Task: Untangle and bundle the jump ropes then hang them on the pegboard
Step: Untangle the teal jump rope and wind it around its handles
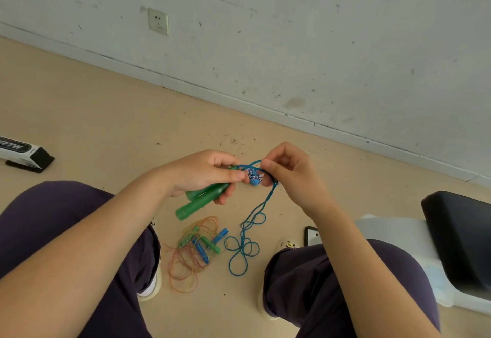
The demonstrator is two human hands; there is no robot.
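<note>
My left hand (206,171) grips two green jump-rope handles (200,201) side by side, their ends pointing down-left. My right hand (288,169) pinches the blue rope (245,234) just right of the handles, where a small blue-and-white wound part (254,177) sits between both hands. The rest of the blue rope hangs down and lies in loose loops on the floor between my knees. A tangled pile of orange rope with blue and green handles (198,248) lies on the floor to the left of those loops.
The tan floor meets a scuffed white wall with a socket (158,21). A white-and-black box (25,154) lies at the far left. At the right are a black seat or case (462,242) on white plastic and a dark phone-like slab (311,235).
</note>
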